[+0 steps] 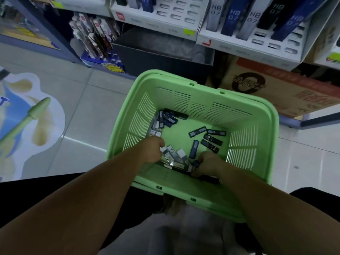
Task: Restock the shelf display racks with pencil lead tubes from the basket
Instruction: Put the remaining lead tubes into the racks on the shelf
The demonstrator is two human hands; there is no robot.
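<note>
A green slatted basket (239, 115) sits on the floor in front of me with several pencil lead tubes (207, 138) scattered on its bottom, black, blue and clear. Both my hands are down inside it near its front wall. My left hand (153, 150) grips a fanned bundle of clear and grey tubes (174, 156). My right hand (207, 162) has its fingers curled round dark tubes (196, 163) at the front. Above, two white display racks (226, 41) hold upright tubes marked HB 07, with several bare slots.
A brown cardboard box (276, 89) lies under the shelf at the right. A dark box (161, 56) sits under the left rack (156, 21). A rack of carded pens (95, 35) stands at the left. Tiled floor with a printed sticker (27, 116) spreads left.
</note>
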